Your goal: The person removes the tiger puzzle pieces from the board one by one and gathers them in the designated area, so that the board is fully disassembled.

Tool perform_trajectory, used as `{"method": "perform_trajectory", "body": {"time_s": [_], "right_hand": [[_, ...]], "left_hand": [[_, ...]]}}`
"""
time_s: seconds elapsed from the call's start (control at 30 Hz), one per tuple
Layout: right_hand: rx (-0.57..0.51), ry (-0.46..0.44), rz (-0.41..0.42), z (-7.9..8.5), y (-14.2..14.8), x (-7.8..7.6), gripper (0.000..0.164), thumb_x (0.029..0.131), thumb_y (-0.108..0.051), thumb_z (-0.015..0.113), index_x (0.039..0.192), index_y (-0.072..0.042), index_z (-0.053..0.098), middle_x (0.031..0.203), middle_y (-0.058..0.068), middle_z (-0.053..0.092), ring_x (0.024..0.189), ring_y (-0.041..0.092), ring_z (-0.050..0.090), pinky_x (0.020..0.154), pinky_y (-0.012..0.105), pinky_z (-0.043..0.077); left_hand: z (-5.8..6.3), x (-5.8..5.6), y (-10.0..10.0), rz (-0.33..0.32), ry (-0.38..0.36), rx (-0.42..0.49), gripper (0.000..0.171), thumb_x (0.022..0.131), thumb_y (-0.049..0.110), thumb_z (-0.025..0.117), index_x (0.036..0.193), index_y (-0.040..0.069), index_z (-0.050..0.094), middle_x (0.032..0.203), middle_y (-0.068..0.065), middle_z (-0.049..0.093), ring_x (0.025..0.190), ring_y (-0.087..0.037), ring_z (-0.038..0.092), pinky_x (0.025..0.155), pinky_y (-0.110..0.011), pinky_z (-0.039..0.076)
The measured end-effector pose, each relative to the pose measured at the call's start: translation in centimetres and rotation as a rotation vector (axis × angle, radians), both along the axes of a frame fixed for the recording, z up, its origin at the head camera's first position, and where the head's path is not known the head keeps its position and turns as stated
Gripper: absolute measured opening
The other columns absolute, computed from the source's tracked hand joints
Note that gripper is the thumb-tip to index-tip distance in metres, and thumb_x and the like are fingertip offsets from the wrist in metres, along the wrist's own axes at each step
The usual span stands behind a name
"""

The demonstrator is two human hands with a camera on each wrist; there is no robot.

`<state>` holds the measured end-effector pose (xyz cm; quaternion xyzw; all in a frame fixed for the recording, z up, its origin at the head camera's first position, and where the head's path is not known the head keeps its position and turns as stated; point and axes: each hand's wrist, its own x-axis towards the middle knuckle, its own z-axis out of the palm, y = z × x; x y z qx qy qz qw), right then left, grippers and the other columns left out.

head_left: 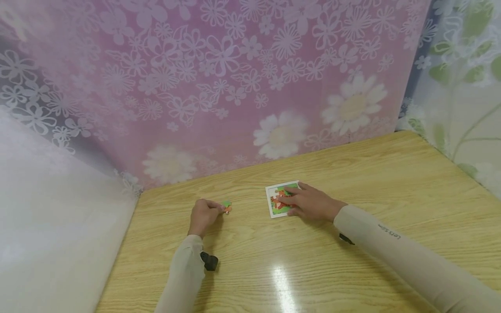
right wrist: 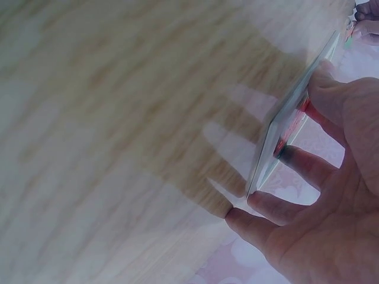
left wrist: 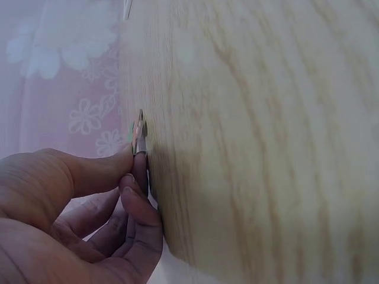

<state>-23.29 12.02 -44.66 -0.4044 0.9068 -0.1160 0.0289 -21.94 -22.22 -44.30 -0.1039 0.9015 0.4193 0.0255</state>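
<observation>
My left hand (head_left: 203, 216) pinches a small green and orange jigsaw piece (head_left: 227, 204) between thumb and fingertips, close above the table. Seen edge-on in the left wrist view, the jigsaw piece (left wrist: 138, 133) is partly covered by the fingers. To the right lies a square jigsaw puzzle (head_left: 279, 210) in a white frame, with an orange figure on green and a pale gap near its upper left. My right hand (head_left: 311, 202) rests over its right side with spread fingers. In the right wrist view its fingers (right wrist: 311, 163) touch the puzzle's face and edge.
The wood-grain table (head_left: 242, 252) carries both the hands and the puzzle. A pink flowered curtain (head_left: 235, 95) hangs along the back edge, with pale sheets at the left and right sides. A dark wrist device (head_left: 209, 261) sits at the left cuff.
</observation>
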Motion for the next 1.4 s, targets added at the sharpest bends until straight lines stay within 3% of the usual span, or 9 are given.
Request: {"method": "perform_trajectory", "body": {"time_s": [0.3, 0.67, 0.8, 0.9, 1.0, 1.1, 1.23, 1.4], "right_hand": [[-0.003, 0.015, -0.001, -0.1, 0.0, 0.0, 0.053, 0.098, -0.030, 0.068, 0.146, -0.011, 0.056, 0.146, 0.017, 0.055, 0.143, 0.038, 0.040, 0.115, 0.061, 0.027], [-0.044, -0.018, -0.006, 0.1, 0.1, 0.1, 0.054, 0.097, -0.028, 0.069, 0.146, -0.008, 0.055, 0.147, 0.020, 0.053, 0.143, 0.039, 0.039, 0.116, 0.063, 0.024], [-0.059, -0.047, -0.015, 0.2, 0.1, 0.1, 0.054, 0.098, -0.028, 0.069, 0.145, -0.006, 0.056, 0.148, 0.022, 0.051, 0.143, 0.040, 0.038, 0.116, 0.063, 0.023], [-0.079, -0.079, -0.028, 0.4, 0.1, 0.2, 0.057, 0.098, -0.029, 0.069, 0.146, -0.003, 0.053, 0.149, 0.024, 0.048, 0.144, 0.042, 0.036, 0.117, 0.061, 0.021], [-0.099, -0.115, -0.068, 0.6, 0.3, 0.4, 0.060, 0.099, -0.031, 0.068, 0.148, -0.002, 0.050, 0.153, 0.027, 0.042, 0.144, 0.049, 0.032, 0.116, 0.062, 0.023], [-0.104, -0.148, -0.125, 0.6, 0.7, 0.5, 0.060, 0.100, -0.034, 0.066, 0.149, -0.002, 0.049, 0.156, 0.028, 0.036, 0.145, 0.053, 0.026, 0.116, 0.062, 0.025], [-0.094, -0.146, -0.159, 0.3, 1.4, 0.5, 0.062, 0.100, -0.035, 0.066, 0.148, 0.000, 0.050, 0.156, 0.027, 0.037, 0.146, 0.050, 0.027, 0.116, 0.060, 0.027], [-0.090, -0.149, -0.146, 0.0, 2.2, 0.4, 0.062, 0.099, -0.034, 0.068, 0.147, 0.002, 0.050, 0.155, 0.027, 0.039, 0.144, 0.045, 0.034, 0.114, 0.057, 0.033]], "left_hand": [[0.2, 0.0, 0.0, -0.003, -0.010, 0.013, 0.011, 0.094, 0.010, 0.072, 0.094, 0.002, 0.080, 0.116, -0.017, 0.071, 0.110, -0.035, 0.064, 0.087, -0.044, 0.056], [0.3, 0.3, 0.1, -0.003, -0.001, -0.007, 0.014, 0.093, 0.015, 0.075, 0.091, 0.003, 0.080, 0.111, -0.014, 0.072, 0.099, -0.030, 0.066, 0.082, -0.044, 0.056], [0.3, 0.3, 0.2, -0.002, 0.000, -0.053, 0.015, 0.092, 0.017, 0.077, 0.090, 0.003, 0.080, 0.110, -0.014, 0.073, 0.100, -0.032, 0.066, 0.084, -0.046, 0.055], [0.4, 0.4, 0.3, -0.002, 0.033, -0.124, 0.016, 0.091, 0.019, 0.079, 0.089, 0.003, 0.080, 0.103, -0.013, 0.075, 0.091, -0.028, 0.068, 0.076, -0.043, 0.056], [0.9, 0.5, 0.8, -0.034, 0.115, -0.195, 0.018, 0.091, 0.017, 0.078, 0.091, 0.000, 0.079, 0.094, -0.014, 0.075, 0.078, -0.025, 0.069, 0.066, -0.039, 0.057], [1.7, 0.8, 2.0, -0.082, 0.188, -0.237, 0.018, 0.092, 0.014, 0.077, 0.095, -0.003, 0.077, 0.089, -0.014, 0.075, 0.072, -0.023, 0.070, 0.065, -0.039, 0.058], [2.3, 0.9, 3.8, -0.153, 0.230, -0.230, 0.016, 0.093, 0.012, 0.076, 0.098, -0.002, 0.076, 0.087, -0.012, 0.075, 0.072, -0.022, 0.071, 0.071, -0.042, 0.059], [2.1, 0.7, 6.1, -0.246, 0.248, -0.179, 0.017, 0.091, 0.010, 0.076, 0.102, -0.004, 0.075, 0.092, -0.012, 0.074, 0.080, -0.024, 0.071, 0.075, -0.041, 0.059]]}}
